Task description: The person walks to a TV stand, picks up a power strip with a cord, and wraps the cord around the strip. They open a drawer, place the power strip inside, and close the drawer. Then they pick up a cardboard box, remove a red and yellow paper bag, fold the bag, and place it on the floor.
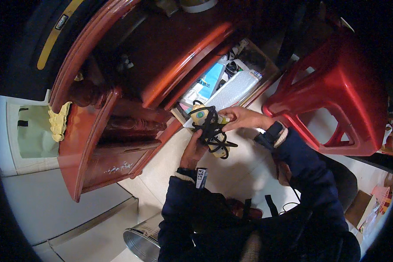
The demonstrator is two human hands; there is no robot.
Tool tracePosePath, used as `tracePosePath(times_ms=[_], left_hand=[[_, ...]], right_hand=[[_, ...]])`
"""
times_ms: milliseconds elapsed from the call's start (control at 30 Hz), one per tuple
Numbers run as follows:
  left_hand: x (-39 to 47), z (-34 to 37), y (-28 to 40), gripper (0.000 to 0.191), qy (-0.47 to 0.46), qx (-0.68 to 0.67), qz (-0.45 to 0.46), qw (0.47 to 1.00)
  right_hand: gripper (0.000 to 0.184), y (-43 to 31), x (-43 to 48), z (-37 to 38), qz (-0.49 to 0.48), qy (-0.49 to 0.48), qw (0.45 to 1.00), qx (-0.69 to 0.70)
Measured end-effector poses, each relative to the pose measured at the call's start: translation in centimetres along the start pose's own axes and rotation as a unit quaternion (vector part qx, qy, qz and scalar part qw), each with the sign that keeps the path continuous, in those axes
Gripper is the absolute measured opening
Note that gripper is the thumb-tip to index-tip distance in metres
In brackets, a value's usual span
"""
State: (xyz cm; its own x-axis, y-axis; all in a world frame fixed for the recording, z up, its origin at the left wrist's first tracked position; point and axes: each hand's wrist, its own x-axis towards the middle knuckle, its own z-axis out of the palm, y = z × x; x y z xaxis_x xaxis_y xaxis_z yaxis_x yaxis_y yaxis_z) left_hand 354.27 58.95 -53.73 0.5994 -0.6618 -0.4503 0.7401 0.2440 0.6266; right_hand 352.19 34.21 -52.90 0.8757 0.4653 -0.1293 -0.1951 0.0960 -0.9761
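A cream plastic device [196,113] with a round green-blue spot is bundled in tangled black cord [211,126]; its exact kind is unclear. From below, my left hand [194,152] grips the bundle, thumb pressed on the cord. My right hand [245,118] holds its right side, fingers and thumb against the cord and a small pale yellow-green part. Just beyond both hands, a wooden drawer [260,54] is pulled out. It contains a blue and white printed box [211,78], a bubble-wrapped package [237,90] and several dark cables or small items.
Left of the hands stands a reddish wooden cabinet [98,163]. A red plastic stool [357,108] is close on the right. Below left, a metal bin [144,240] lies or stands tilted in view on the tiled floor [160,183]. A cardboard box [360,208] sits at lower right.
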Motion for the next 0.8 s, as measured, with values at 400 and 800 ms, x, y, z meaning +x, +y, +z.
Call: tracePosePath(times_ms=[400, 800], left_hand=[[-3.4, -2.5, -0.6, 0.073, -0.090, 0.189, 0.025, 0.977], [-4.3, -0.3, -0.4, 0.098, -0.155, 0.065, -0.045, 0.985]], right_hand=[[0.024, 5.8, -1.7, -2.9, 0.156, 0.274, 0.937, 0.150], [0.022, 2.4, 7.8, -5.2, 0.055, 0.330, 0.933, 0.132]])
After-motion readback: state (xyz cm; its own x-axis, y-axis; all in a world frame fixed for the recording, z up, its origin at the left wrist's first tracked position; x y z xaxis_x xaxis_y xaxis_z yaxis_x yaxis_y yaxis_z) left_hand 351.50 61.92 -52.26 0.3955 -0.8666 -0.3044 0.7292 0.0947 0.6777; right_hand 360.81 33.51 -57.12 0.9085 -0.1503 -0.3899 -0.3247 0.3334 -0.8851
